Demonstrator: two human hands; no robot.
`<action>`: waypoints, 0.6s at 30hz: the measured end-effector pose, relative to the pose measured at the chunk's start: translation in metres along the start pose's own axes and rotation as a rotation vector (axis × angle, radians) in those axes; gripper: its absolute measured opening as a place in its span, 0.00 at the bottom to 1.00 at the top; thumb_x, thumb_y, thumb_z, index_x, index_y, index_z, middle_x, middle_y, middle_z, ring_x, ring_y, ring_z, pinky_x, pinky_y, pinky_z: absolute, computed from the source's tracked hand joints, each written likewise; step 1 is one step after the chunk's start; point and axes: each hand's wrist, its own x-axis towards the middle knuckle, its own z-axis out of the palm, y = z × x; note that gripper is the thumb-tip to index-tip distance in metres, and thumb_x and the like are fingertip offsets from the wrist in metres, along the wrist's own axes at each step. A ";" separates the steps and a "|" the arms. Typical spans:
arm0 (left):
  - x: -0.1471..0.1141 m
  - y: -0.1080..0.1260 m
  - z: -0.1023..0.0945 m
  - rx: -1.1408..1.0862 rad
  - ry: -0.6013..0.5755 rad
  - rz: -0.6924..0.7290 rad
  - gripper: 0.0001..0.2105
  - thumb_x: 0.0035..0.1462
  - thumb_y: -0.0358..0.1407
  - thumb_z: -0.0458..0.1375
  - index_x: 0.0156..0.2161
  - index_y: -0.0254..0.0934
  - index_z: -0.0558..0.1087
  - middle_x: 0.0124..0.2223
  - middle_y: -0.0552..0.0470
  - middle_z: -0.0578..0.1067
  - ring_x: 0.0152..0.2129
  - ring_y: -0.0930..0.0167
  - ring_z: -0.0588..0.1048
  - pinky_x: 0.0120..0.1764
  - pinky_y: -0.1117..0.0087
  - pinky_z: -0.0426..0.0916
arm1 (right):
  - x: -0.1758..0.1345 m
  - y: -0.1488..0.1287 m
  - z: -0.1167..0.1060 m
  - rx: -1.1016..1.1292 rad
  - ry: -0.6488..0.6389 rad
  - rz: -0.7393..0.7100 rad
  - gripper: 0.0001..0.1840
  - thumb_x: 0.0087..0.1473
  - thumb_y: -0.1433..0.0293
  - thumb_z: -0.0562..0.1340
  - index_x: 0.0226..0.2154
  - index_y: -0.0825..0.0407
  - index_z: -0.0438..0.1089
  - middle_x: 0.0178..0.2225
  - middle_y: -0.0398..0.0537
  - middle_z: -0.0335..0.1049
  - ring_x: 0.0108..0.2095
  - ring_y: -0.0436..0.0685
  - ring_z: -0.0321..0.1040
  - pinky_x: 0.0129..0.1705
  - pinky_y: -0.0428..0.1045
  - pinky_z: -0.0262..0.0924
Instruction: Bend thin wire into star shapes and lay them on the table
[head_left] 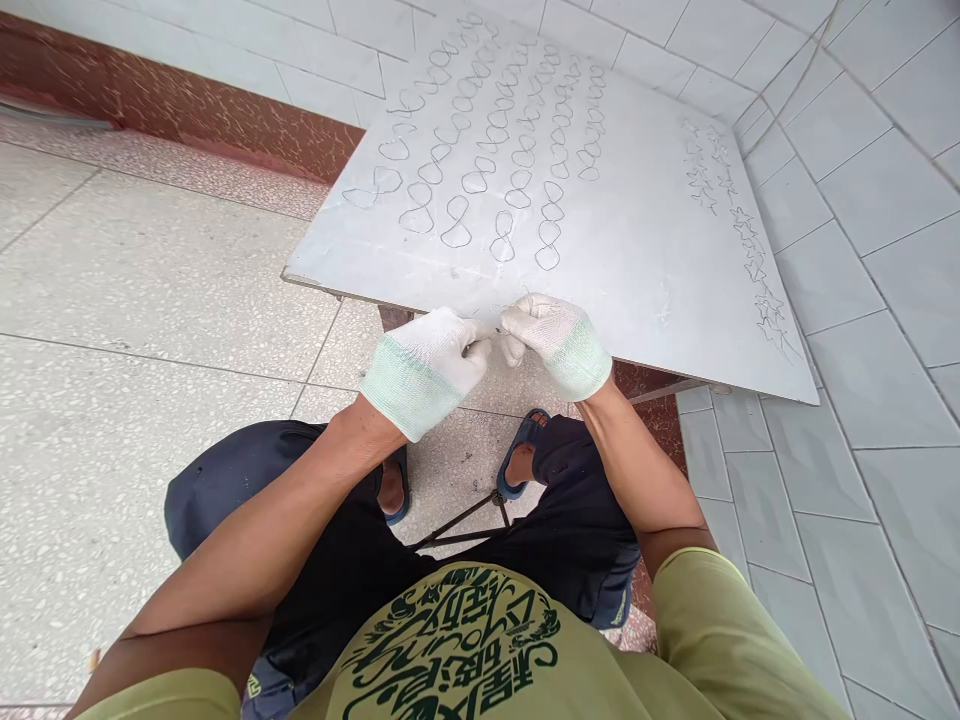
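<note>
My left hand (439,365), in a white knitted glove with a pale green cuff, is closed in a pinch with the thumb and forefinger pointing right. Opposite it, my right hand (551,335), gloved the same way, also pinches. A thin wire (495,331) shows faintly between the fingertips; most of it is hidden by the gloves. Both hands are at the near edge of a whitish board (630,270). Just beyond them, several figure-eight wire loops (502,237) lie in rows on the board.
Star-shaped wire pieces (750,245) lie along the board's right side. A tiled wall (877,250) borders the board on the right. Below are my knees, sandals (517,450) and dark thin metal bars (457,535). Speckled floor (150,300) extends to the left.
</note>
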 end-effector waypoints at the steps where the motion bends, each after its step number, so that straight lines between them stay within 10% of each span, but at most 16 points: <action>1: 0.000 0.001 -0.001 0.054 0.002 0.011 0.14 0.66 0.32 0.59 0.31 0.40 0.85 0.32 0.48 0.76 0.30 0.63 0.69 0.36 0.60 0.54 | 0.000 0.000 0.001 0.006 0.004 -0.003 0.22 0.69 0.61 0.67 0.23 0.45 0.70 0.22 0.40 0.75 0.27 0.53 0.72 0.41 0.52 0.69; 10: -0.005 -0.005 -0.002 -0.185 0.129 -0.053 0.13 0.64 0.40 0.62 0.35 0.43 0.89 0.29 0.49 0.80 0.31 0.62 0.74 0.34 0.64 0.60 | -0.007 0.004 0.014 -0.066 0.106 -0.056 0.16 0.67 0.64 0.66 0.26 0.44 0.72 0.28 0.41 0.80 0.34 0.55 0.77 0.47 0.53 0.73; 18: -0.003 -0.005 0.008 -0.627 0.077 -0.225 0.18 0.65 0.48 0.62 0.26 0.41 0.77 0.21 0.55 0.67 0.19 0.71 0.59 0.26 0.66 0.52 | -0.009 0.001 0.042 -0.141 0.242 0.010 0.17 0.65 0.64 0.66 0.24 0.44 0.71 0.27 0.40 0.78 0.32 0.54 0.75 0.43 0.51 0.70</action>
